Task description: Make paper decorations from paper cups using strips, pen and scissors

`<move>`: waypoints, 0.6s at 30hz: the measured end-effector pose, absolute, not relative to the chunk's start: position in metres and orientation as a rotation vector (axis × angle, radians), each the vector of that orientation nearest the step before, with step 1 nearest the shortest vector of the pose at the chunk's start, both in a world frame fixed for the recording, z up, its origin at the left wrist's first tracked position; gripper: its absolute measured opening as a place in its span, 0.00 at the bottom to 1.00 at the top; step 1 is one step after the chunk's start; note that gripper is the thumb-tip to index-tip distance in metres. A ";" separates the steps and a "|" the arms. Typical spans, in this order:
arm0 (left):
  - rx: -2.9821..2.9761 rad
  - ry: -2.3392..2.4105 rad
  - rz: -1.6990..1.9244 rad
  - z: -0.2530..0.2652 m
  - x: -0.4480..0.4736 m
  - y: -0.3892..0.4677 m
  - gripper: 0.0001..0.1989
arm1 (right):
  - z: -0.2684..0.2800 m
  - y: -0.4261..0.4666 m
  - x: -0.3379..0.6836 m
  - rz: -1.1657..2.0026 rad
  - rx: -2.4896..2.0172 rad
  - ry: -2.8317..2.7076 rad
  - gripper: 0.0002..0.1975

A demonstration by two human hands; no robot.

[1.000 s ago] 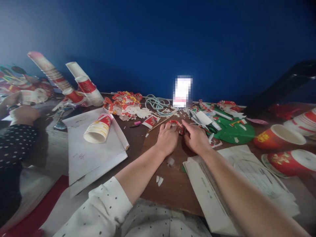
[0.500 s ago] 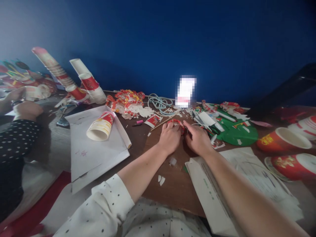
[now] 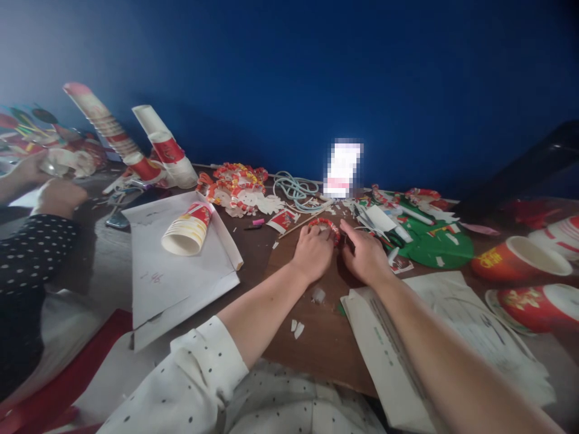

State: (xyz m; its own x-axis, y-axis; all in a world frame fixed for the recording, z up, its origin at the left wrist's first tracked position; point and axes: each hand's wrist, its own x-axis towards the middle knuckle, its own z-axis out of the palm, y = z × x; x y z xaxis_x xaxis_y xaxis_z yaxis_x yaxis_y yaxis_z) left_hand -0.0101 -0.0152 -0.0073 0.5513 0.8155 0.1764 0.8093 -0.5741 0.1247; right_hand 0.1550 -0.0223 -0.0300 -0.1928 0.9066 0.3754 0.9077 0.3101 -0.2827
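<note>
A small ring of red and white folded paper [image 3: 335, 231] lies on the brown board in front of me. My left hand [image 3: 313, 253] has its fingers curled over the ring's near left side, covering part of it. Just right of the ring rests my right hand [image 3: 365, 256], its index finger and thumb stretched out and apart; its other fingers are partly hidden. Whether its fingertips touch the ring I cannot tell. A clear crumpled scrap [image 3: 318, 295] and white paper slivers [image 3: 297, 328] lie nearer to me on the brown board [image 3: 312, 355].
Stacked paper cups [image 3: 183, 235] lie on a white box lid [image 3: 181, 301] at left. Red-and-yellow paper rings [image 3: 239, 181], a pale blue cord [image 3: 294, 190] and a blurred bright screen [image 3: 342, 169] stand behind. Green sheet [image 3: 438, 247] and cups [image 3: 520, 256] right. A co-worker's hands [image 3: 58, 196] work far left.
The view has shifted slightly. My hands stay around the paper ring with almost no movement. The co-worker's nearer hand has moved a little to the right.
</note>
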 end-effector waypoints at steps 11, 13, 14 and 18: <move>2.729 1.426 0.310 -0.007 -0.010 -0.014 0.18 | -0.031 -0.021 0.155 -0.001 -1.599 -2.156 0.30; 2.725 1.425 0.305 -0.007 -0.010 -0.014 0.19 | -0.031 -0.022 0.154 0.003 -1.609 -2.162 0.31; 2.722 1.427 0.306 -0.007 -0.010 -0.014 0.19 | -0.031 -0.022 0.154 0.003 -1.611 -2.161 0.31; 2.721 1.428 0.326 -0.008 -0.009 -0.015 0.18 | -0.033 -0.021 0.155 -0.001 -1.590 -2.150 0.31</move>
State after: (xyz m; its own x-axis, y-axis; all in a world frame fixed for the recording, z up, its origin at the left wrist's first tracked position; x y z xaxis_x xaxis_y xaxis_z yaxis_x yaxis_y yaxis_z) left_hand -0.0090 -0.0146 -0.0077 0.5510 0.8186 0.1619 0.8078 -0.5719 0.1428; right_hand 0.1548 -0.0205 -0.0327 -0.2232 0.9046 0.3632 0.9050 0.3307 -0.2675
